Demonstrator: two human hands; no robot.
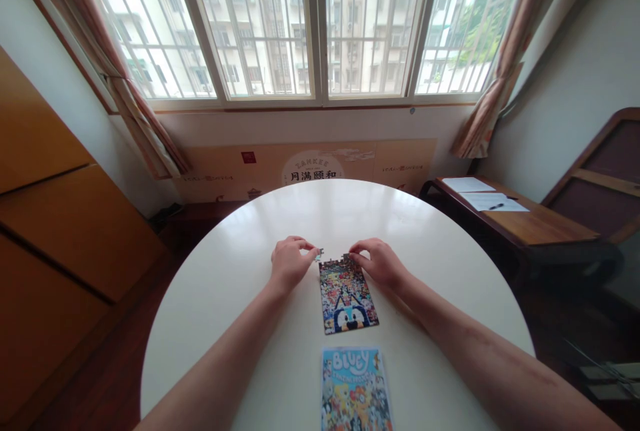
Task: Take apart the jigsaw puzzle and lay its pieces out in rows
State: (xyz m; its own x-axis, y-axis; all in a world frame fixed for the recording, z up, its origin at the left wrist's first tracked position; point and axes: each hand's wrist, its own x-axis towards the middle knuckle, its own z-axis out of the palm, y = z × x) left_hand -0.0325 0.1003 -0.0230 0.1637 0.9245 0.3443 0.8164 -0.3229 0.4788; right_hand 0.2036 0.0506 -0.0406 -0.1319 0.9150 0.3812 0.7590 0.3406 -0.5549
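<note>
A partly joined jigsaw puzzle (347,294) lies on the white round table, its lower part showing a blue cartoon dog's face and its upper edge ragged. At its top left corner, my left hand (293,261) pinches a small puzzle piece (320,254), close to the ragged edge. My right hand (383,263) is closed at the top right corner, thumb and forefinger gripping the puzzle's edge there. Below the puzzle, nearer to me, lies a light blue picture sheet (355,391) with "BLUEY" printed on it; the bottom is cut off by the frame.
The round white table (215,311) fills the middle. Beyond it, a printed carton (210,168) stands under a barred window. To the right, papers (493,202) and a pen (497,206) lie on a wooden side table (555,221). Wooden cabinets (50,218) stand at left.
</note>
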